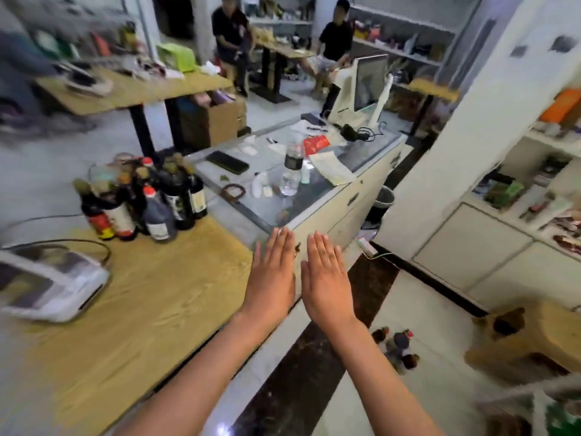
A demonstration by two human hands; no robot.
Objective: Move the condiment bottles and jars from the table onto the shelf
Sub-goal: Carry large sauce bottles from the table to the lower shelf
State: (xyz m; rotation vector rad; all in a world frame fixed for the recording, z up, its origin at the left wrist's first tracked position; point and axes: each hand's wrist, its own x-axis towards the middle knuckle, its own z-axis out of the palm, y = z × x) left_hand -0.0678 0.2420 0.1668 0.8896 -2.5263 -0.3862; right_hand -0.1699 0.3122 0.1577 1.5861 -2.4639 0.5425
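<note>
A: Left hand (273, 273) — flat, palm down, fingers straight and pressed together, forearm reaching forward from the bottom of the view. Holds nothing. It hangs over the near corner of the wooden table (132, 309).

B: Right hand (327, 278)?

A: Same pose, just beside the left, thumbs nearly meeting. Flat, fingers extended, empty, touching nothing I can make out. It sits over the floor gap by the glass-topped counter (317, 196).

B: Bottles?

A: A tight cluster of dark condiment bottles (141, 199) stands upright at the far edge of the wooden table, well apart from both hands. Red and brownish caps, pale labels. Count unclear; they overlap and the view is blurred.

B: Anything else in containers?

A: A few more small bottles (397, 347) on the floor tiles to the right, below the right forearm. A clear water bottle (292, 169) stands on the counter. Beside the floor bottles, a cardboard box (528, 341); contents too blurred to tell.

B: Shelf?

A: White shelf unit (534, 190) at the right, open compartments above closed cabinet doors, assorted goods inside, indistinct.
</note>
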